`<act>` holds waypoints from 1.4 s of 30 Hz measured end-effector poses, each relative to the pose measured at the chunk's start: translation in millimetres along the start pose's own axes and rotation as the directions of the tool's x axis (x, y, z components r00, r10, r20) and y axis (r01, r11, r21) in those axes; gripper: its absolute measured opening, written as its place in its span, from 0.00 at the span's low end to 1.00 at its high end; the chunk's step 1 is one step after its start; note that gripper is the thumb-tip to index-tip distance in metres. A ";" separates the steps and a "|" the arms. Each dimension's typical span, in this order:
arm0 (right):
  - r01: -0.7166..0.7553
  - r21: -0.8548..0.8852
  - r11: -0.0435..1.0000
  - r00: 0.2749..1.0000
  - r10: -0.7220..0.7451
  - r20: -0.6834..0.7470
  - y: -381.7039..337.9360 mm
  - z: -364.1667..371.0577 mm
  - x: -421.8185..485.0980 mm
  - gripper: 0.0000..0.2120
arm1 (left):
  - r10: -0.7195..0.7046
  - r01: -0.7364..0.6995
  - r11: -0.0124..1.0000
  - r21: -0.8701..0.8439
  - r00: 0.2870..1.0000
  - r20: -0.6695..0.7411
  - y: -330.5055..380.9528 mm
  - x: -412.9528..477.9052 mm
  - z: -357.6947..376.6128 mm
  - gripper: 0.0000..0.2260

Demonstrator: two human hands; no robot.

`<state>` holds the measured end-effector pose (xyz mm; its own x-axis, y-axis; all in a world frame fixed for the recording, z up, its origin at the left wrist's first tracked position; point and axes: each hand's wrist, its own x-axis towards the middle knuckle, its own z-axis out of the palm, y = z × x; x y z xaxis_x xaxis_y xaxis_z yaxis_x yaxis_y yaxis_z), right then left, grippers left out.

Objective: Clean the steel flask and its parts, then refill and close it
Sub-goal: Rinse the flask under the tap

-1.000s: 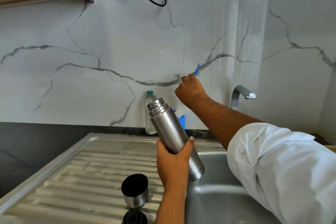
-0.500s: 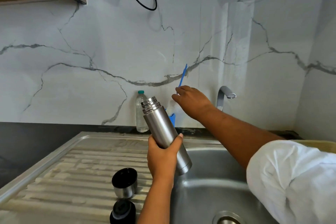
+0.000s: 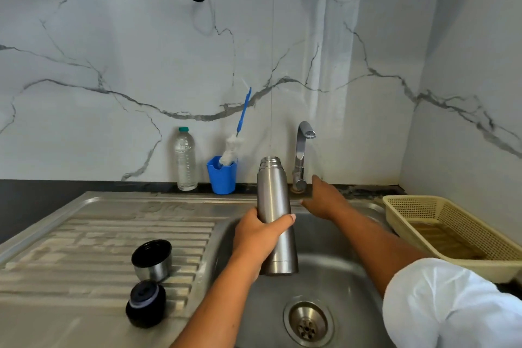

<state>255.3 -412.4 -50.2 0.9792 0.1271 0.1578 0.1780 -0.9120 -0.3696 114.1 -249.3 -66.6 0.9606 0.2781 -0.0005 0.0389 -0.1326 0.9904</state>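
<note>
DESK: What does the left hand have?

PHOTOGRAPHER: The left hand (image 3: 260,237) is wrapped round the middle of the steel flask (image 3: 275,195), thumb across the front. It holds the flask upright and uncapped over the sink (image 3: 339,263) (the base hangs above the bowl, not on it).

DESK: And the other?

PHOTOGRAPHER: The right hand (image 3: 324,200) holds nothing, its fingers straight and apart. It reaches to the foot of the tap (image 3: 300,155), just right of the flask; whether it touches, I cannot tell. The spout stands above and to the right of the flask's mouth.

DESK: The parts?

PHOTOGRAPHER: They are on the draining board (image 3: 84,234), left of the bowl. The cup lid (image 3: 152,260) sits mouth up with the black stopper (image 3: 146,304) just in front of it, both well apart from the hands.

DESK: Edges, room?

PHOTOGRAPHER: Bare steel shows between the flask's base and the drain (image 3: 308,322). A mesh basket (image 3: 409,198) sits to the right of the sink, and a white sleeve (image 3: 452,305) covers the near corner. Along the back wall, left of the flask, stand a plastic bottle (image 3: 185,159) and a blue holder (image 3: 222,178) with a bottle brush (image 3: 243,116)
</note>
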 end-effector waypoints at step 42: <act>-0.059 0.798 0.599 0.998 0.031 0.050 3.8 -8.8 -40.8 0.20 | -0.138 0.062 0.972 0.228 0.931 0.337 -18.0 45.1 49.7 0.30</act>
<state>215.1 -424.5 -50.0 0.9880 0.1178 0.0998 0.1261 -0.2425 -0.9619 170.5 -281.7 -91.4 0.9819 -0.0435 -0.1842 0.1601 -0.3281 0.9310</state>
